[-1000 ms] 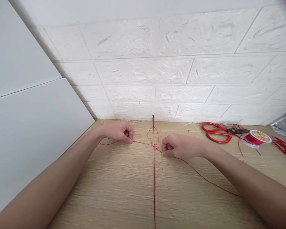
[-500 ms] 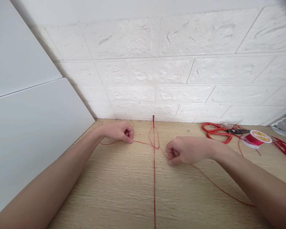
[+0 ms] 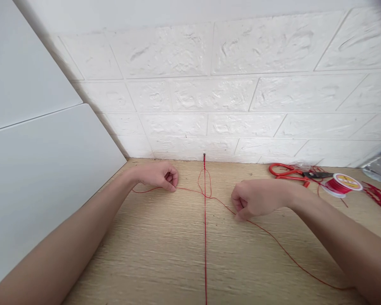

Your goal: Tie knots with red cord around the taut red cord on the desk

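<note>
A red cord (image 3: pixel 205 245) hangs from a dark nail (image 3: pixel 204 155) at the foot of the wall and runs straight down toward me. Just under the nail its top is knotted or twisted. A thinner red thread crosses it, forming a loose loop (image 3: pixel 211 182) around the straight cord. My left hand (image 3: pixel 160 174), left of the loop, pinches the thread's left end between thumb and fingertips. On the other side my right hand (image 3: pixel 254 198) has its fingers closed on the right part of the thread, which trails off toward my right forearm.
Red-handled scissors (image 3: pixel 285 170) lie at the back right, beside a spool of red thread (image 3: pixel 341 184). Farther right are braided red cords (image 3: pixel 379 197) and a clear plastic item (image 3: pixel 379 167). A white panel (image 3: pixel 51 169) borders the wooden tabletop (image 3: pixel 165 254) on the left.
My right hand has moved a little to the right along the thread. The thread between it and the loop is longer now. My left hand has hardly moved.
</note>
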Demonstrator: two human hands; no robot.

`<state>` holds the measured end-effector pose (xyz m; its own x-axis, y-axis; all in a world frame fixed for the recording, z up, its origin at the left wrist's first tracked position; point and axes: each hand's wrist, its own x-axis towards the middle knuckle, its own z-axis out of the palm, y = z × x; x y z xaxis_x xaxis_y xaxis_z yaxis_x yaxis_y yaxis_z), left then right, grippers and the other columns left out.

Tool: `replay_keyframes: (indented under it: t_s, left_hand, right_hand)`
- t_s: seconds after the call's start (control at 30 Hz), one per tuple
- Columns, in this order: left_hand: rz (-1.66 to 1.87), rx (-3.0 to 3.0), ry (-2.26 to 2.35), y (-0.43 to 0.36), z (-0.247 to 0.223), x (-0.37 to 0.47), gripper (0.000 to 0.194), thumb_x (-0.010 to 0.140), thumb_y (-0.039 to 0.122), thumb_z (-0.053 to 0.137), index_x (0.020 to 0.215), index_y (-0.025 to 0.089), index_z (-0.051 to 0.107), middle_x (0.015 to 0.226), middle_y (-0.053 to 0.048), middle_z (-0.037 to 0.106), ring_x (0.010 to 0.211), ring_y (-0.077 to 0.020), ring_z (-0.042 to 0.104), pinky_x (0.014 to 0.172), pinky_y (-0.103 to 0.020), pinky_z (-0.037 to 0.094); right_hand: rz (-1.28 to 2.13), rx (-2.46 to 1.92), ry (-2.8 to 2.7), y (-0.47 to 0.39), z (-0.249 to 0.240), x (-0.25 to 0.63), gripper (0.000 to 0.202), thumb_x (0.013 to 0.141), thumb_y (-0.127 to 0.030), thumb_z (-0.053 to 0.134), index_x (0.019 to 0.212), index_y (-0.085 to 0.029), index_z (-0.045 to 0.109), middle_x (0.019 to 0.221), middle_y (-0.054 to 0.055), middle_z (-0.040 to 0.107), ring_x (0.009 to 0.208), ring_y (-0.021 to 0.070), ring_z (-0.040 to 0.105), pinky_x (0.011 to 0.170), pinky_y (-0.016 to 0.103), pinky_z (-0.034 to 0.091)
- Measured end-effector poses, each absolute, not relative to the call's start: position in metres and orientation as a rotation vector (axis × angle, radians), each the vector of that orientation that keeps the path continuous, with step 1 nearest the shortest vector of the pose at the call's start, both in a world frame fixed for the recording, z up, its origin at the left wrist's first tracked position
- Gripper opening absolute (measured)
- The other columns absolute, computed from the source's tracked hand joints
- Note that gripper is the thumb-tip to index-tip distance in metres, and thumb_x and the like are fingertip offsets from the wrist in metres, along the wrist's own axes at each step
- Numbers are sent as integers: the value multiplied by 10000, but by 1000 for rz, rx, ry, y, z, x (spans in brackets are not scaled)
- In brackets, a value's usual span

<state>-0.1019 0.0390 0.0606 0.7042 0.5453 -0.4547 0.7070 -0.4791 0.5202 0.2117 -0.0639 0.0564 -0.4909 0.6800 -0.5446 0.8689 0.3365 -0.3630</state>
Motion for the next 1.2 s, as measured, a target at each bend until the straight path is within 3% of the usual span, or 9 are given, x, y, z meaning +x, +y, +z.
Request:
replay_keyframes:
  t_s: [0.17,0.4,0.83,1.2]
  left_hand:
    - [-166,2179,938,25,61,-88,388,738,506,740,963,195,684,825,-8,605,733,-139,541,615,-245,396]
    - [-32,2201,854,12,40,-65,325,814,497,663,870,178,693,789,-12,614,683,-122,505,585,-250,367]
    - [-32,2159,1106,27,49,-89,265,784,435,640,814,175,682,781,-23,626,688,-135,514,571,-252,346]
    - [148,2238,1253,41,43,-100,119,743,274,569,683,171,566,682,12,560,630,-119,466,560,-257,325]
  right_hand:
    - [-842,1615,2508,-59,53,198,352,864,-563,593,852,-217,656,809,23,695,659,168,577,542,285,333]
    - [-1071,1554,2634,-56,31,182,114,839,-308,630,831,-200,665,749,-7,671,639,127,546,550,254,340]
    - [-1018,1692,2481,-33,32,233,123,766,-252,587,842,-203,671,817,25,705,714,177,597,586,270,385]
    - [-845,1843,2488,-19,25,250,131,786,-285,508,694,-195,532,695,5,587,618,149,492,576,278,328]
